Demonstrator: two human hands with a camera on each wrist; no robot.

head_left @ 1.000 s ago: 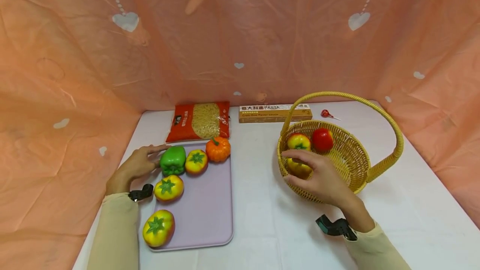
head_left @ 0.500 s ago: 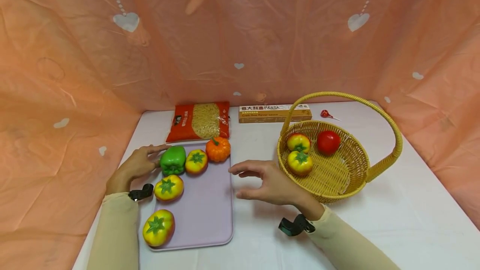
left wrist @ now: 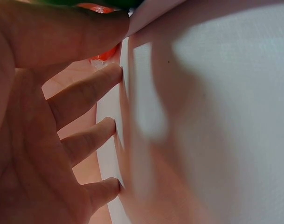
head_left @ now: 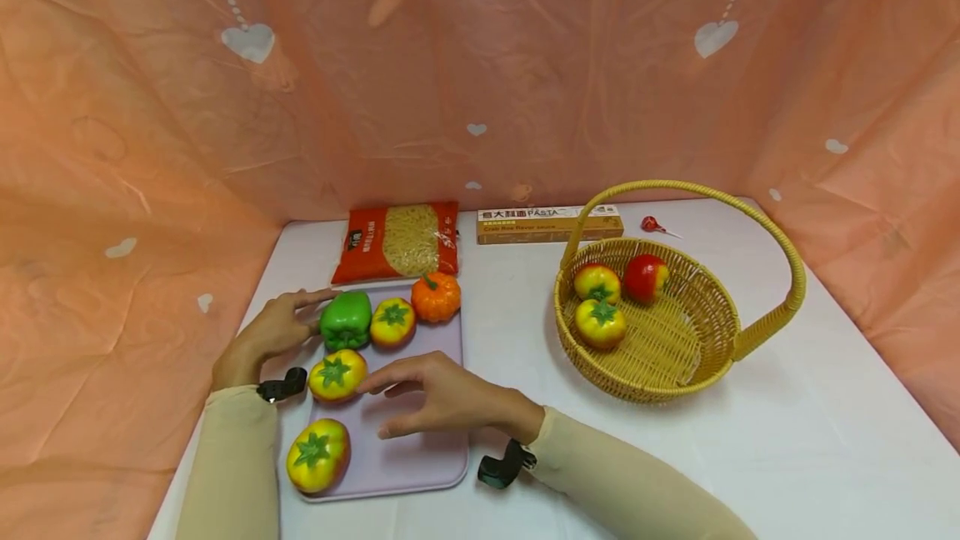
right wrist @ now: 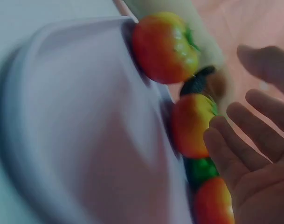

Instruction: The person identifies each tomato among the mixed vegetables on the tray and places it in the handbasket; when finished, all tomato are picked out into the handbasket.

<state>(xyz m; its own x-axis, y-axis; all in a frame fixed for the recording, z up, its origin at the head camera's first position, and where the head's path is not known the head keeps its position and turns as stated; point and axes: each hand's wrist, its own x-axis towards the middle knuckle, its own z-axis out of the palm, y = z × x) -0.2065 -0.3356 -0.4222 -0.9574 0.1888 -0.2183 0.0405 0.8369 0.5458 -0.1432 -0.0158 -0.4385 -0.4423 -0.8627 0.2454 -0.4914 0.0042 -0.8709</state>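
Observation:
My left hand (head_left: pixel 273 327) lies flat on the table, its straight fingers (left wrist: pixel 86 93) against the left rim of the lilac tray (head_left: pixel 420 457) beside the green pepper (head_left: pixel 346 320). Over the tray hovers my right hand (head_left: pixel 408 398), fingers spread and holding nothing, fingertips close to a yellow-red tomato (head_left: pixel 337 375). The right wrist view shows that open palm (right wrist: pixel 253 158) facing this tomato (right wrist: pixel 190 126). A second tomato (head_left: pixel 317 455) lies at the tray's near corner, a third (head_left: pixel 392 323) sits beside an orange pumpkin (head_left: pixel 436 297).
A wicker basket (head_left: pixel 720 348) with a tall handle stands at the right and holds two yellow-red tomatoes (head_left: pixel 600 322) and a red one (head_left: pixel 645 277). A pasta bag (head_left: pixel 397 242), a pasta box (head_left: pixel 551 224) and a red lollipop (head_left: pixel 652 225) lie at the back. Peach cloth walls three sides.
My right hand has left the basket, leaving a tomato inside, and swept left across the table to above the tray. The red tomato has rolled a little. The left hand has stayed put.

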